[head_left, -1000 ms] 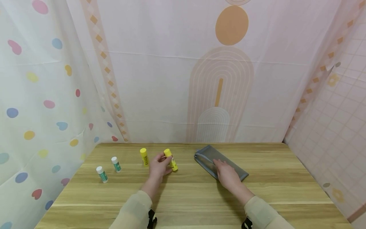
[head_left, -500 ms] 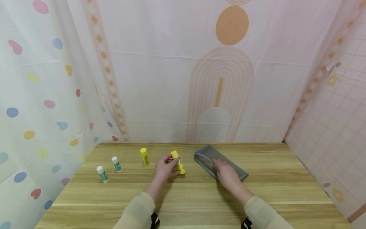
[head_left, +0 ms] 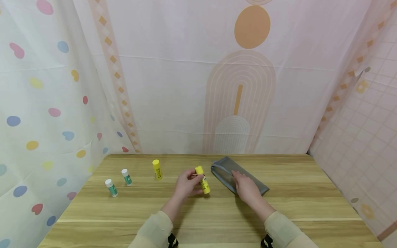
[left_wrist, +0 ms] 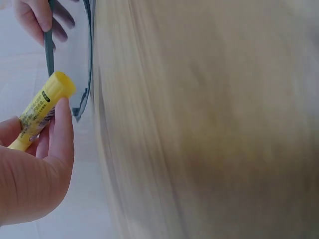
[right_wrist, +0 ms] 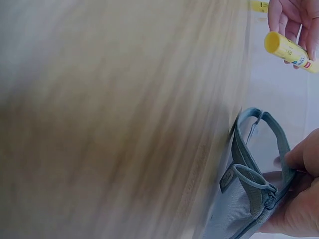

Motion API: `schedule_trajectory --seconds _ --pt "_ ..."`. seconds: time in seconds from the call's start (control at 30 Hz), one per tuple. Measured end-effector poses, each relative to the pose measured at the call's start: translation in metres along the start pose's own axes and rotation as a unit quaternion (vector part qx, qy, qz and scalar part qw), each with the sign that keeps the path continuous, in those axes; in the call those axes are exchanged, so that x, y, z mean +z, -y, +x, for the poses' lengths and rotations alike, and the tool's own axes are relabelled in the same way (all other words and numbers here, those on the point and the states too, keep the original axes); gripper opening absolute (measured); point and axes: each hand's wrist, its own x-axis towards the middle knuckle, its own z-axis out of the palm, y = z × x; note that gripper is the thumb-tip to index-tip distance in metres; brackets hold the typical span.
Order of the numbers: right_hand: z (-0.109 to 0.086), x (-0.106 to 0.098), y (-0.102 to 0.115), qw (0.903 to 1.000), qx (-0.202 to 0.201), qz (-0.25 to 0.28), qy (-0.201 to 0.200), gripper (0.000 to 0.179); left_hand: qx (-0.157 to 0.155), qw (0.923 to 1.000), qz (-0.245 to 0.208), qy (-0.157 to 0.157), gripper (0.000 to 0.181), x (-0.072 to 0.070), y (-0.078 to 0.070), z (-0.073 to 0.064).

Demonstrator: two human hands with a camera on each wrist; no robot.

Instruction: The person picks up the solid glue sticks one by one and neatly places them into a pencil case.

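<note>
My left hand (head_left: pixel 185 186) grips a yellow glue stick (head_left: pixel 203 182) between thumb and fingers, tilted and just left of a grey mesh zip pouch (head_left: pixel 229 166). My right hand (head_left: pixel 248 189) pinches one edge of the pouch's mouth. In the right wrist view the unzipped pouch (right_wrist: pixel 240 186) gapes, with its zip puller near my right fingers (right_wrist: pixel 304 214). The left wrist view has the glue stick (left_wrist: pixel 42 107) pointing its capped end towards the pouch, apart from it.
A second yellow glue stick (head_left: pixel 157 169) stands left of my left hand. Two smaller green sticks with white caps, one nearer (head_left: pixel 111 188) and one farther (head_left: pixel 126 177), stand at the left of the wooden table (head_left: pixel 294 210). Patterned curtains (head_left: pixel 167 86) hang behind the table and at its sides.
My left hand has carried the glue stick rightwards and slightly nearer to me, closer to the pouch. My right hand and the pouch have hardly moved.
</note>
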Motion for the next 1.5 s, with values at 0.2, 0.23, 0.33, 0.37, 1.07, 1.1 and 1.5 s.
schedule_trajectory --seconds 0.2,0.23,0.33,0.37,1.07,1.1,1.5 --pt "0.000 -0.003 0.000 0.9999 0.006 0.013 0.000 0.033 -0.004 0.9998 -0.015 0.013 0.038 0.008 0.002 -0.002" --pt "0.000 -0.004 0.000 0.9998 0.008 0.016 0.001 0.033 -0.005 0.9997 -0.016 0.016 0.038 0.010 0.002 -0.002" --pt "0.000 -0.005 0.001 0.9997 0.016 0.021 0.003 0.033 -0.008 0.9994 -0.025 0.022 0.037 0.014 0.002 -0.002" --pt "0.000 -0.005 0.000 0.9996 0.019 0.021 0.004 0.033 -0.008 0.9993 -0.029 0.024 0.036 0.015 0.002 -0.002" --pt "0.001 -0.004 0.004 0.9996 0.021 0.017 -0.007 0.032 -0.048 0.9893 -0.138 0.005 0.034 0.041 0.008 -0.003" --pt "0.002 -0.004 0.004 0.9996 0.021 0.016 -0.008 0.032 -0.050 0.9888 -0.141 0.003 0.033 0.042 0.008 -0.004" --pt "0.002 -0.003 0.005 0.9993 0.027 0.020 -0.014 0.032 -0.069 0.9864 -0.149 -0.011 0.032 0.060 0.012 0.002"
